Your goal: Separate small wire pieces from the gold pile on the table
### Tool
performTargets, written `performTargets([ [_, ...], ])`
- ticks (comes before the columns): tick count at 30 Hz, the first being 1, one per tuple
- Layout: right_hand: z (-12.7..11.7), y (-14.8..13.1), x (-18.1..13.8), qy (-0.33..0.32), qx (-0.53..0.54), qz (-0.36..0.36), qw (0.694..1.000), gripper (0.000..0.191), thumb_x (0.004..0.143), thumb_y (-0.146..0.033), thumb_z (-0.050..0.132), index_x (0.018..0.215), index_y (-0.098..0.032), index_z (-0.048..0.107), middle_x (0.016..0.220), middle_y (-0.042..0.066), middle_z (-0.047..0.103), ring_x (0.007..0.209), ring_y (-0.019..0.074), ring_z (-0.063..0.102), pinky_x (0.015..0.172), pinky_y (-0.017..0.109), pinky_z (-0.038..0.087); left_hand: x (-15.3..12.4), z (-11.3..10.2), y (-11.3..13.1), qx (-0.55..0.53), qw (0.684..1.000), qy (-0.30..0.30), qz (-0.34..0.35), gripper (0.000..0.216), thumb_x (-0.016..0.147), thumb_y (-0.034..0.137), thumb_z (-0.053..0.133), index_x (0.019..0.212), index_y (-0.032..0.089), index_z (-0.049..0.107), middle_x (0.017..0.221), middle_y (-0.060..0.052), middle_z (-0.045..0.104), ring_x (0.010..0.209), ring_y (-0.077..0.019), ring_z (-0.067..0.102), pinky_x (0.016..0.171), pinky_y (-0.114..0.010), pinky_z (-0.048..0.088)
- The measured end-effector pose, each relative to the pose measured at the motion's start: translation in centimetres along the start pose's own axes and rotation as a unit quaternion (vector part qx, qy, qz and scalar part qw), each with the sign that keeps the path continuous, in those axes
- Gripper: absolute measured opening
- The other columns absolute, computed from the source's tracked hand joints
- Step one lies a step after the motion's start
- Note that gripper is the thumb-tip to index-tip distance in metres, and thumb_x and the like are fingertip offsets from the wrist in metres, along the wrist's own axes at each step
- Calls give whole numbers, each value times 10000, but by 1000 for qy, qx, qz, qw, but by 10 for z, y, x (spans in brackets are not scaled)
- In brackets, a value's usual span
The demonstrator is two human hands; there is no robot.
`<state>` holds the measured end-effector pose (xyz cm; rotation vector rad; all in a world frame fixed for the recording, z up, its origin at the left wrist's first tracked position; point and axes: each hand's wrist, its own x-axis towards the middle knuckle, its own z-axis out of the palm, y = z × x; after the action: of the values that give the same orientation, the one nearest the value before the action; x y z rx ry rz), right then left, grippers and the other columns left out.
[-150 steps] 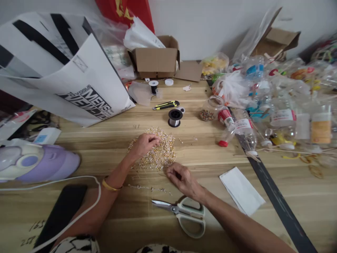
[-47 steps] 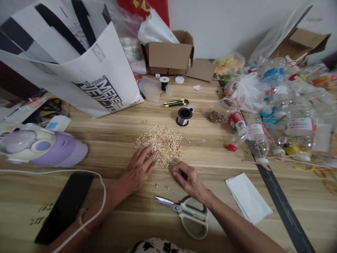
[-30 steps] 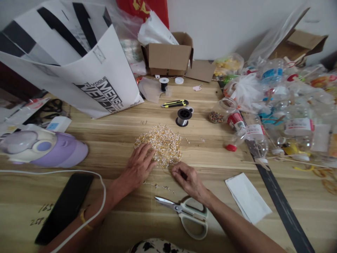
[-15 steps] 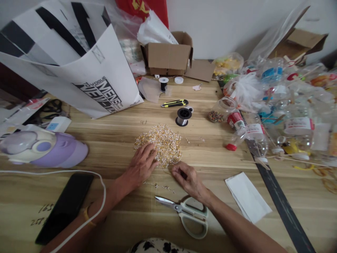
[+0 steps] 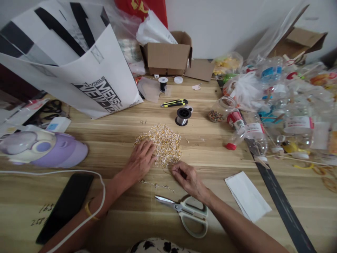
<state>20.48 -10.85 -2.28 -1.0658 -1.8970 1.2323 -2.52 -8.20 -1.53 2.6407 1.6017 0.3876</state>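
Note:
A loose pile of small gold and clear beads or pin-like pieces (image 5: 167, 144) lies mid-table. My left hand (image 5: 140, 160) rests at the pile's left edge, palm down, fingers stretched out over the pieces. Just below the pile on the right, my right hand (image 5: 186, 177) is closed in a pinch. A faint thin strand shows beside its fingertips; what exactly the fingers hold is too small to make out. Between the hands and nearer me lies a thin beaded chain (image 5: 156, 185). White-handled scissors (image 5: 193, 214) lie below the right hand, blades pointing left.
Beyond the pile are a wire spool (image 5: 182, 116), a yellow-black cutter knife (image 5: 174, 103) and a cardboard box (image 5: 168, 56). Plastic bottles (image 5: 297, 123) crowd the right. A folded paper (image 5: 247, 196), dark phone (image 5: 65, 207), white cable (image 5: 103, 189) and purple bottle (image 5: 63, 151) flank my arms.
My left hand has shifted slightly left and up along the pile's edge, uncovering a little more of the chain's left end. The right hand holds its place.

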Motion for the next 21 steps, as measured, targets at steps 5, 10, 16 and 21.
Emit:
performTargets([
  [5, 0, 1, -1, 1, 3, 0, 1000, 164, 905, -251, 484, 781, -162, 545, 693, 7, 503, 624, 117, 466, 583, 228, 380, -1, 0, -11, 22, 1000, -8, -15, 353, 935, 277, 409, 1230, 119, 520, 1305, -150, 510, 1251, -295, 406, 1053, -487, 363],
  [10, -1, -1, 0, -1, -3, 1, 1000, 160, 901, -233, 482, 772, -163, 545, 687, 4, 495, 616, 115, 454, 585, 228, 376, -5, -6, -22, -17, 999, 15, -35, 354, 936, 219, 367, 1245, 137, 520, 1294, -138, 512, 1230, -270, 427, 1039, -474, 376],
  [16, -1, -1, 0, -2, -4, 4, 1000, 149, 896, -225, 488, 775, -162, 545, 690, 6, 496, 619, 116, 453, 587, 227, 374, -8, -17, -34, -83, 995, 25, -55, 221, 904, 200, 451, 966, 175, 662, 988, -71, 645, 963, -216, 558, 893, -396, 453],
  [21, 0, 0, 0, 1, -6, 1, 1000, 159, 898, -234, 488, 770, -162, 547, 692, 10, 502, 622, 119, 461, 589, 230, 376, -8, -28, -30, -136, 989, -19, -54, 180, 880, 229, 517, 770, 187, 653, 777, -30, 659, 799, -191, 556, 786, -347, 449],
])
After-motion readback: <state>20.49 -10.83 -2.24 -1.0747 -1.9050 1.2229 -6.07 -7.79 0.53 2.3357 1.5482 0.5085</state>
